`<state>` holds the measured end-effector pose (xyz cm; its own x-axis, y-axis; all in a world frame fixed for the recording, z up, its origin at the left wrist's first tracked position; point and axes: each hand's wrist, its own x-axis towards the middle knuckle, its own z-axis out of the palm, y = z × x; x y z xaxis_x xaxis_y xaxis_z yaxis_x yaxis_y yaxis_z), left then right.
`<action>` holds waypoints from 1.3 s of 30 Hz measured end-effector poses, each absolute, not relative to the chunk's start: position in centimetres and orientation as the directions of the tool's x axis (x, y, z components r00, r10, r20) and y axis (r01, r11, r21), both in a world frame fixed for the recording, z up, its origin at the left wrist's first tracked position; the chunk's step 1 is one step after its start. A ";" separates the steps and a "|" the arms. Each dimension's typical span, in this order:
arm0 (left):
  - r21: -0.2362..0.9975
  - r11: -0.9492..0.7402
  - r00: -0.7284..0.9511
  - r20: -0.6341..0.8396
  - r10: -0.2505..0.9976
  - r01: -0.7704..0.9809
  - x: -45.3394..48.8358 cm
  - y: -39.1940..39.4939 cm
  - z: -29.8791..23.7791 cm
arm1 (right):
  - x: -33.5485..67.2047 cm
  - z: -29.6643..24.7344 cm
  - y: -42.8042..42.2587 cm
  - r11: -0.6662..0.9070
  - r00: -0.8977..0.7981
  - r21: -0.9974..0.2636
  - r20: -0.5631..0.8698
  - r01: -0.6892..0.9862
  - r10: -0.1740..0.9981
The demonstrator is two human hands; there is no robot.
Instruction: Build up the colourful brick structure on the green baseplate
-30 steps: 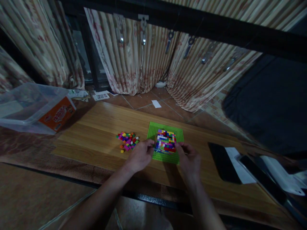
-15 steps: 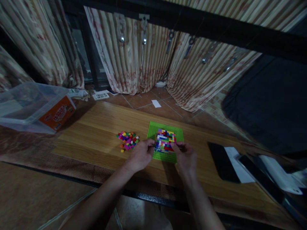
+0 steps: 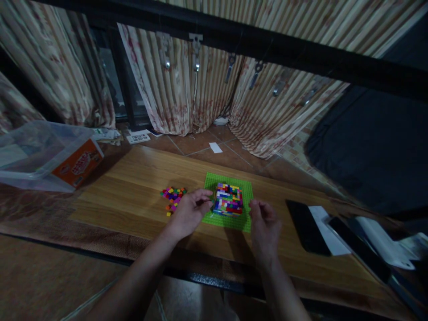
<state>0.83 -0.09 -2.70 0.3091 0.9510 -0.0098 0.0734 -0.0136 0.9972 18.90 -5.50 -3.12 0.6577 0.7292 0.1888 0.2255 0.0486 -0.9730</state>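
Note:
A block structure (image 3: 228, 199) of small multicoloured toy bricks stands on a green studded baseplate (image 3: 246, 187), with a gap in its top. My left hand (image 3: 189, 213) is just left of the structure, its fingers stretched out and the thumb apart from them. Beyond the baseplate's right edge, my right hand (image 3: 265, 223) has its fingers curled with the thumb close against them; whether a small brick is in them cannot be made out. Neither hand touches the structure. Loose bricks (image 3: 172, 194) lie in a pile left of the baseplate, partly hidden behind my left hand.
The wooden tabletop (image 3: 123, 191) holds a black flat object (image 3: 307, 227) and a white sheet (image 3: 329, 232) on the right, beside a long dark object (image 3: 359, 247). A clear plastic bin (image 3: 40, 156) with an orange label stands at the far left. Curtains hang behind.
Both hands have drawn away from the brick structure, the left one leftward and the right one rightward, leaving its sides in view. The camera has tilted slightly.

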 end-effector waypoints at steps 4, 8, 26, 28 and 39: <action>0.995 0.068 0.339 -0.041 0.940 -0.068 1.1 -0.4 -2.2 | 17.6 -2.1 -6.6 0.197 0.462 -0.904 0.369 0.379 0.807; 0.980 0.136 0.376 -0.074 0.924 -0.143 1.4 -0.6 -1.8 | 16.0 -2.0 -7.2 0.317 0.186 -0.794 0.466 0.518 0.865; 0.994 0.085 0.371 -0.052 0.927 -0.075 1.1 -0.5 -1.9 | 19.0 -2.2 -6.4 0.197 0.483 -0.903 0.377 0.382 0.790; 0.994 0.089 0.316 -0.066 0.946 -0.058 1.0 -0.3 -2.0 | 19.8 -2.3 -6.1 0.130 0.591 -0.958 0.262 0.256 0.763; 0.998 0.060 0.308 -0.058 0.950 0.004 1.2 -0.1 -2.7 | 20.0 -3.3 -5.3 -0.022 0.569 -0.993 0.047 0.113 0.821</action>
<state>1.16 -0.07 -2.66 0.3080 0.9496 -0.0584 0.0038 0.0601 0.9982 20.03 -5.26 -3.26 0.5692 0.8209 0.0465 0.1127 -0.0218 -0.9934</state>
